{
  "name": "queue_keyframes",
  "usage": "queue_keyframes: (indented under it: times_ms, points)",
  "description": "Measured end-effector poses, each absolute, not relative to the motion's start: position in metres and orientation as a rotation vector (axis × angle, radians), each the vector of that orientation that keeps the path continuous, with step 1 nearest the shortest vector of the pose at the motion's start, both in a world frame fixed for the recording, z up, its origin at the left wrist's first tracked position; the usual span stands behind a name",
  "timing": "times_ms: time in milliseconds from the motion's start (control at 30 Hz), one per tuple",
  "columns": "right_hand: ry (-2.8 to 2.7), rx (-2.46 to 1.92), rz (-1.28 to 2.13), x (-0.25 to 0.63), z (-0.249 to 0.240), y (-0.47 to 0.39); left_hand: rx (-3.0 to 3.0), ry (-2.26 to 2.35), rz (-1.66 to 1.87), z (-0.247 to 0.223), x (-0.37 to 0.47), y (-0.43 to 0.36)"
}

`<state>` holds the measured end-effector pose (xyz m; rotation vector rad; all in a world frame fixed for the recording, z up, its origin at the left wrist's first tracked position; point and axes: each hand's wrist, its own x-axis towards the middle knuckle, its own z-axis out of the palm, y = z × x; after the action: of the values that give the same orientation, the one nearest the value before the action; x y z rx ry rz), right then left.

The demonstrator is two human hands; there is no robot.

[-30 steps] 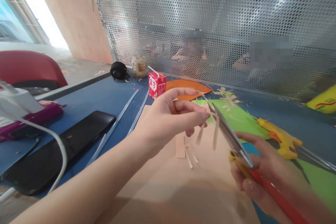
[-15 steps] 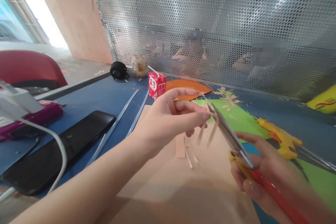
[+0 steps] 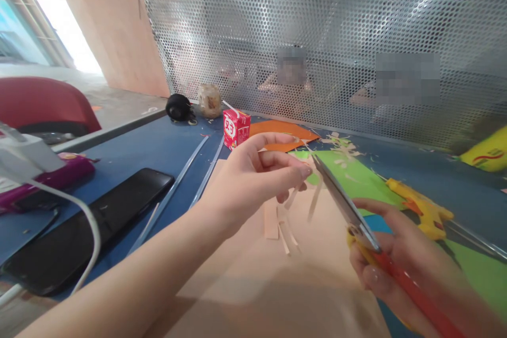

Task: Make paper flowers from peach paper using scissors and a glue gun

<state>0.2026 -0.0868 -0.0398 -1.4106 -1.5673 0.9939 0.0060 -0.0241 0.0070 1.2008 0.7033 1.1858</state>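
Observation:
Fingertips pinched, my left hand holds thin beige paper strips that dangle below it; one strip hangs beside the scissor tips. In my right hand are scissors with red and yellow handles, their blades together and pointing up-left at the strips. Beneath both hands lies a large beige paper sheet. On it rest a short beige piece and narrow cut strips.
Left are a black phone, white cable and clear sticks. Behind stand a red drink box and jar. Orange paper, green paper and a yellow glue gun lie beyond and right.
The scissor blades have closed together. The hanging strips have swung slightly left and down, and my left hand has shifted a little left.

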Motion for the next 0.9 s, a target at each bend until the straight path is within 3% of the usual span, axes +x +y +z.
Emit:
queue_keyframes:
  times_ms: [900]
  points:
    - [-1.587,-1.41,0.941,0.2004,-0.0482,-0.086,1.187,0.647,1.279,0.0013,0.0149,-0.0284]
